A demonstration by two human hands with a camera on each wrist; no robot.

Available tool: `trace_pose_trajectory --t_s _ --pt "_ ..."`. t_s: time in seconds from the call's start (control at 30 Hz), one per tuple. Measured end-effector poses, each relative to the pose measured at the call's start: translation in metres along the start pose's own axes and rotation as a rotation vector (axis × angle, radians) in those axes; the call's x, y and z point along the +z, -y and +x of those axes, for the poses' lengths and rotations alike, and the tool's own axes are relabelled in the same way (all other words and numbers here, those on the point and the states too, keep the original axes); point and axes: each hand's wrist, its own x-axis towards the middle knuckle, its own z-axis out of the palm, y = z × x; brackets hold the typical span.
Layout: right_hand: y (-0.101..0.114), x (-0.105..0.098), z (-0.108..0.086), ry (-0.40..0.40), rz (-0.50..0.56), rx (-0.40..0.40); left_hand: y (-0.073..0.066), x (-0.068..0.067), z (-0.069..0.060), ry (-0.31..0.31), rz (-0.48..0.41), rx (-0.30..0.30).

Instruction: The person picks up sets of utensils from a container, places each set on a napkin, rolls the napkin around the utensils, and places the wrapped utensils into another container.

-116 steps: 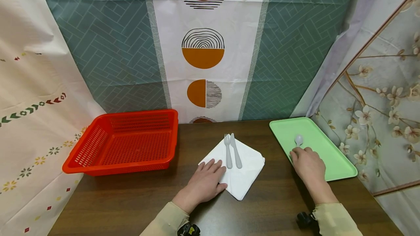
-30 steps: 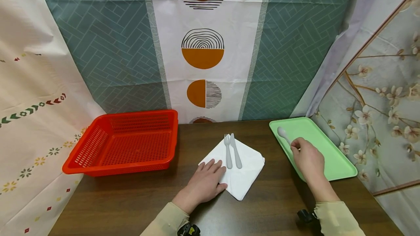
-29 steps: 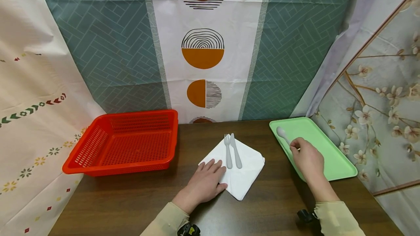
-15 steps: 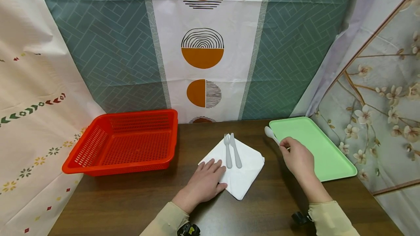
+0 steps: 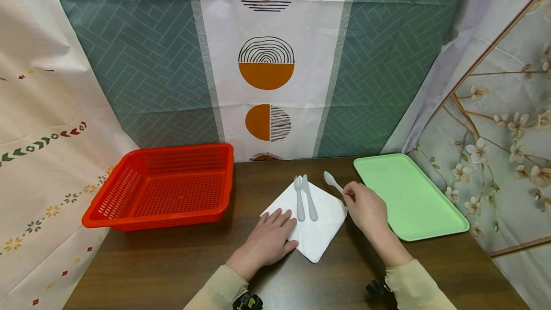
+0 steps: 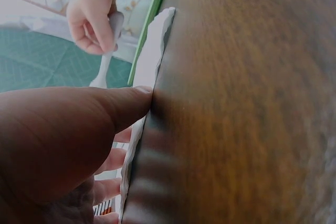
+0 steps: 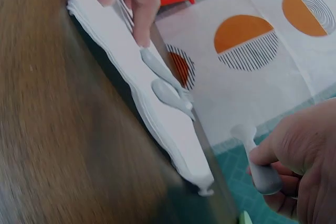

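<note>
A white folded napkin [image 5: 320,236] lies on the wooden table, with a grey fork [image 5: 299,200] and a grey knife [image 5: 311,200] side by side on it. My left hand [image 5: 268,240] rests flat with spread fingers on the napkin's left edge. Beyond the napkin's right corner, my right hand [image 5: 368,209] pinches a light grey spoon [image 5: 332,182] by its handle, bowl pointing away to the left. In the right wrist view the spoon [image 7: 251,156] hangs above the table, apart from the napkin [image 7: 157,124]; its handle end sticks out past the fingers.
A red perforated basket [image 5: 181,216] stands at the back left. A light green tray [image 5: 413,195] lies at the right, beside my right forearm. Patterned cloths [image 5: 163,61] hang behind the table and along both sides.
My right hand has lifted the spoon off the green tray and carried it left to the napkin's right corner. The left hand has stayed in place.
</note>
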Motion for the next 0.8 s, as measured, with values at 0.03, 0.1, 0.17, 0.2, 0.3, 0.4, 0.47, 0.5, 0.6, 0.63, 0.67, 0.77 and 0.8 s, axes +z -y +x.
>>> trace_pose_trajectory --t_s 0.03,0.1,0.17,0.2,0.3,0.4,0.47,0.5,0.6,0.63,0.67,0.77,0.8 --pt "0.002 0.002 0.000 0.001 -0.005 -0.008 0.000 0.000 0.000 0.001 0.000 -0.001" --pt "0.006 0.007 0.001 0.000 -0.016 -0.019 0.000 -0.001 0.000 0.004 -0.001 -0.002" --pt "0.009 0.011 0.002 -0.002 -0.026 -0.026 0.000 -0.001 0.000 0.008 -0.003 -0.002" --pt "0.011 0.013 0.002 -0.003 -0.032 -0.028 -0.001 -0.001 0.000 0.009 -0.004 -0.003" --pt "0.015 0.017 0.001 -0.005 -0.047 -0.036 -0.001 -0.001 0.000 0.009 -0.003 -0.003" --pt "0.019 0.022 0.001 -0.005 -0.061 -0.042 0.000 -0.001 0.000 0.008 0.000 -0.003" --pt "0.021 0.025 0.001 -0.006 -0.071 -0.045 0.000 -0.001 0.000 0.009 0.000 -0.003" --pt "0.022 0.026 0.000 -0.007 -0.076 -0.046 0.000 -0.001 0.000 0.010 0.000 -0.003" --pt "0.025 0.030 0.000 -0.011 -0.091 -0.055 0.000 0.000 0.000 0.011 -0.002 -0.004" --pt "0.026 0.031 0.000 -0.014 -0.094 -0.058 0.000 0.000 0.000 0.012 -0.002 -0.004" --pt "0.027 0.032 -0.001 -0.014 -0.097 -0.060 0.000 0.000 0.000 0.012 -0.003 -0.005" --pt "0.029 0.035 -0.001 -0.015 -0.105 -0.066 0.000 0.000 0.001 0.011 -0.004 -0.006" --pt "0.029 0.036 -0.001 -0.015 -0.109 -0.068 0.000 0.000 0.001 0.010 -0.003 -0.007"
